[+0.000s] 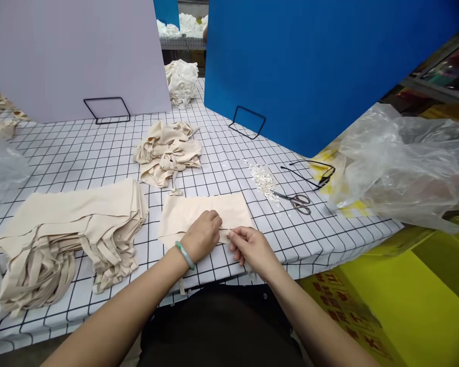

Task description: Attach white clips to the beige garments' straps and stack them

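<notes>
A flat beige fabric piece [210, 206] lies in front of me on the checked tablecloth. My left hand [203, 232], with a green bangle [185, 255] at its wrist, rests on the fabric's near part, fingers curled together and gripping at a seam. Beside it, my right hand [254, 250] pinches the near edge of the same piece between thumb and forefinger. What lies exactly under the left fingertips is hidden. To the left sits a neat stack of beige fabric pieces [87, 204] with straps hanging off. A looser beige pile [170, 153] lies beyond the worked piece.
Small scissors [300, 204] lie right of the fabric, by a scatter of white scraps [263, 179] and folded eyeglasses [321, 178]. Clear plastic bags [401, 163] cover the right corner. A lilac board [72, 56] and a blue board [313, 66] stand behind. White cloth [182, 84] is heaped between them.
</notes>
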Demonstrator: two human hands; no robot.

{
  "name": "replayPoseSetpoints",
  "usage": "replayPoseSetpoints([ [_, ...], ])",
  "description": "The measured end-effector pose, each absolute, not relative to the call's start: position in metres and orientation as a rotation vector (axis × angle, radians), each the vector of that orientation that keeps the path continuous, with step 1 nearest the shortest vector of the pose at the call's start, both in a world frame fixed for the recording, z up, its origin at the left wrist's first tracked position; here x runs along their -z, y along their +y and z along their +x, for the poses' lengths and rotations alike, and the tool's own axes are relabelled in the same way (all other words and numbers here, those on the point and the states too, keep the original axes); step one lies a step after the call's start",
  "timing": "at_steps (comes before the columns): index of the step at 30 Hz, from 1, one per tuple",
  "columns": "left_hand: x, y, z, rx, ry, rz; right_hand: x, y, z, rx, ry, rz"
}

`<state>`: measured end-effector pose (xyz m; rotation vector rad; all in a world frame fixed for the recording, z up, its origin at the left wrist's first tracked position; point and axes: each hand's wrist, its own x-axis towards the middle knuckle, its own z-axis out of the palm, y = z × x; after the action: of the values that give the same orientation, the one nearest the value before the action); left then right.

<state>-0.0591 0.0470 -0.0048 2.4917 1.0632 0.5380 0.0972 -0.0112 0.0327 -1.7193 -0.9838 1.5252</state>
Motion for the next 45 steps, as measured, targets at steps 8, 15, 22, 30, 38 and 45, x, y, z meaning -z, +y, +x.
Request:
replayPoseSetpoints([
  [8,0.001,0.054,-0.066,-0.715,1.049,2.102,-0.029,0.001,0.078,-1.552,-0.881,-1.727],
  [15,-0.003,0.056,-0.069,-0.671,1.021,2.049,-0.023,0.008,0.070,-1.561,-0.808,-1.716],
  [22,-0.002,0.056,-0.068,-0.689,1.017,2.042,-0.019,0.009,0.074,-1.556,-0.632,-1.639],
  [30,-0.015,0.063,-0.072,-0.609,1.004,2.054,-0.026,0.002,0.081,-1.605,-0.591,-1.587],
  [38,-0.005,0.087,-0.055,-0.395,0.850,2.503,-0.044,-0.059,0.097,-1.212,-1.257,-1.755],
  [45,0.015,0.087,-0.045,-0.171,0.973,2.651,-0.016,-0.120,0.110,-0.981,-1.547,-1.796],
])
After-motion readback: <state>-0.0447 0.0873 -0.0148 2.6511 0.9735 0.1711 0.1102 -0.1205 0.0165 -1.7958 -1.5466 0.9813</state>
